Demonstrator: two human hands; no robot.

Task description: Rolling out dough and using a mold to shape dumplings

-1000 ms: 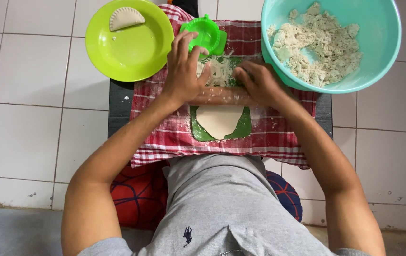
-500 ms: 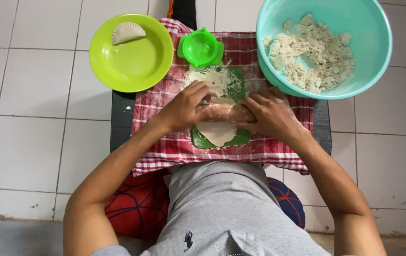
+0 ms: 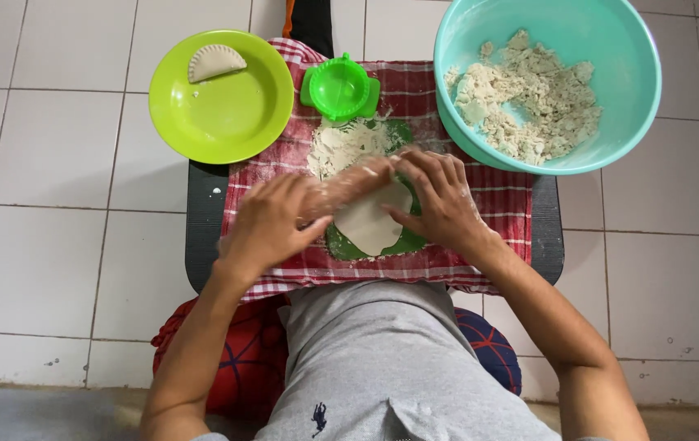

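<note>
Both palms pressed on a floury rolling pin (image 3: 348,189), the left hand (image 3: 272,224) and right hand (image 3: 439,196) with fingers spread flat, gripping nothing. Under the fingers lay a pale dough sheet (image 3: 370,224) on a green mat (image 3: 341,245). The dough looked soft, light and easily torn; lifting it by its floured edge seemed safest. Beyond the fingertips stood a green press (image 3: 339,86).
</note>
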